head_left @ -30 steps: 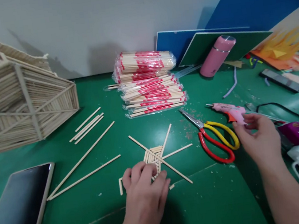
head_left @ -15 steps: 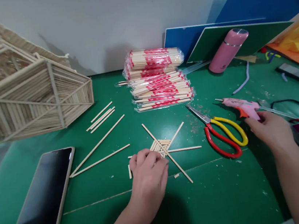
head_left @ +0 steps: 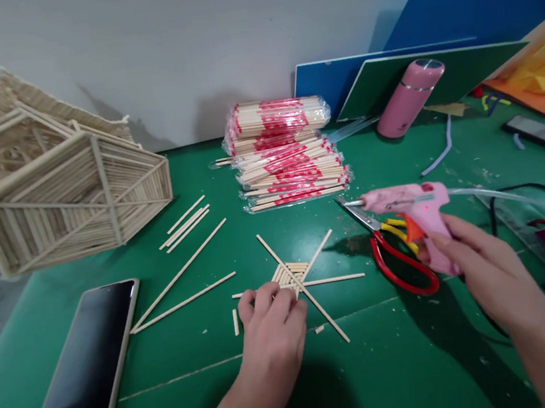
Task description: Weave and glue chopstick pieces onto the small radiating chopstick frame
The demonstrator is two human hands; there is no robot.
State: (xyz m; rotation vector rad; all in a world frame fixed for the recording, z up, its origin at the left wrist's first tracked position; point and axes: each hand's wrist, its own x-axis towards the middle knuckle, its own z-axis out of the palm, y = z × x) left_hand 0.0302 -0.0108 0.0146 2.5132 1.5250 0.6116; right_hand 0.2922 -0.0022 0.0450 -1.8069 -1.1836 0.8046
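Low over the green table, my left hand (head_left: 275,327) has its fingers curled down onto a star-shaped stick assembly (head_left: 298,277). The fingertips cover its lower left part, so what they pinch there is hidden. Long crossed sticks reach out past the short ones packed between them. In my right hand (head_left: 481,263) is a pink hot glue gun (head_left: 406,203), lifted off the table with its nozzle pointing left and a clear glue stick out the back. Beneath it lie scissors (head_left: 404,267) with red and yellow handles. A short stick piece (head_left: 235,322) rests left of the assembly.
Wrapped chopstick packs (head_left: 291,155) are piled at the back. Loose sticks (head_left: 181,276) and a phone (head_left: 81,376) lie on the left, below a stick-built model (head_left: 70,190). A pink bottle (head_left: 412,97) leans against boards (head_left: 441,75). A black cord runs at the right.
My right hand has picked the glue gun up off the table and brought it left, above the scissors. My left hand stays on the stick assembly. The view has shifted slightly.
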